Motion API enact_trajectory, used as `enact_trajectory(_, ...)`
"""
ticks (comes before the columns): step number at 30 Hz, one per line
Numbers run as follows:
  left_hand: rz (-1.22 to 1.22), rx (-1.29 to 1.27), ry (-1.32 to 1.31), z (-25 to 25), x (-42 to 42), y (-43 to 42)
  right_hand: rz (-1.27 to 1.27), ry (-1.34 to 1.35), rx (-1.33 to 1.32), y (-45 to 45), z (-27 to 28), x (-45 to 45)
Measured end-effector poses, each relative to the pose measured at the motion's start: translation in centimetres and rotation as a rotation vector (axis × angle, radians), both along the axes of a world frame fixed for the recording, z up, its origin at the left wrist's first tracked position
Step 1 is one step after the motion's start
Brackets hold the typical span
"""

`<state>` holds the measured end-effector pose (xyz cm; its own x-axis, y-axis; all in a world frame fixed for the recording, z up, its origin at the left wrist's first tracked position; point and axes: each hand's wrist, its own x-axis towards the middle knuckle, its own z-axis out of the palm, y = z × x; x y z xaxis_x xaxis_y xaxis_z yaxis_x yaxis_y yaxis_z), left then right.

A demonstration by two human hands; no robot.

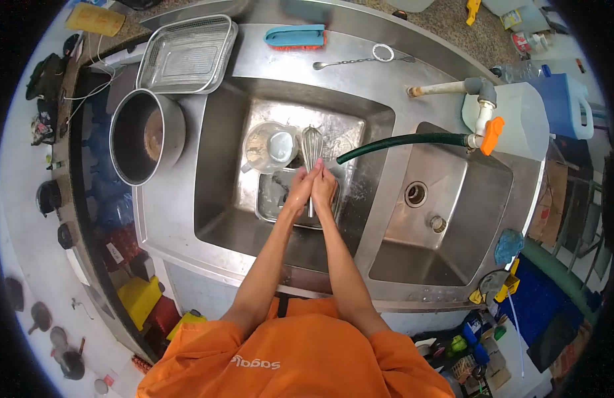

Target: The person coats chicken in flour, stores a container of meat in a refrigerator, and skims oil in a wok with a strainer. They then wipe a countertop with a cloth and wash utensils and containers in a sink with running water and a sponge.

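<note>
A metal whisk is held over the large sink, its wire loops pointing away from me and its handle end showing below my hands. Both hands are closed around the handle: my left hand from the left, my right hand from the right. Just beyond my right hand is the mouth of a green hose; water splashes show in the sink nearby. Under the whisk lie a clear jug with a whitish round piece in or against it and a rectangular metal tray, partly hidden by my hands.
A deep pot and a wire-mesh basket stand left of the sink. Behind it lie a blue brush and a twisted bar spoon. On the right are a smaller sink and a tap with an orange handle.
</note>
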<state>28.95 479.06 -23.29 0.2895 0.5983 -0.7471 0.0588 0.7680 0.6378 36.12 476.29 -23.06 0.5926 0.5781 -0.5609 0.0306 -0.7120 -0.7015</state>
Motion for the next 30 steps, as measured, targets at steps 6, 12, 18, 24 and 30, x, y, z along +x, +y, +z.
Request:
enact_trajectory(6,0.038,0.321,0.411,4.0,-2.3,-1.9,-0.485,0.137,0.297,-0.4,-7.4,1.4)
enact_trajectory(12,0.379,0.715,0.75,3.8,-10.1,-0.2,-0.218,0.434,0.385,2.3,5.1,5.9)
enact_trajectory(18,0.217,0.867,0.636,-1.0,-14.8,6.1,-0.239,0.354,0.498,7.9,4.3,6.1)
enact_trajectory(24,-0.267,0.398,0.595,0.7,-16.5,8.0,-0.218,0.308,0.431,8.6,4.4,5.8)
enact_trajectory(30,-0.281,0.345,0.304,2.3,-14.6,7.2,-0.245,0.298,0.379,8.1,4.7,4.8)
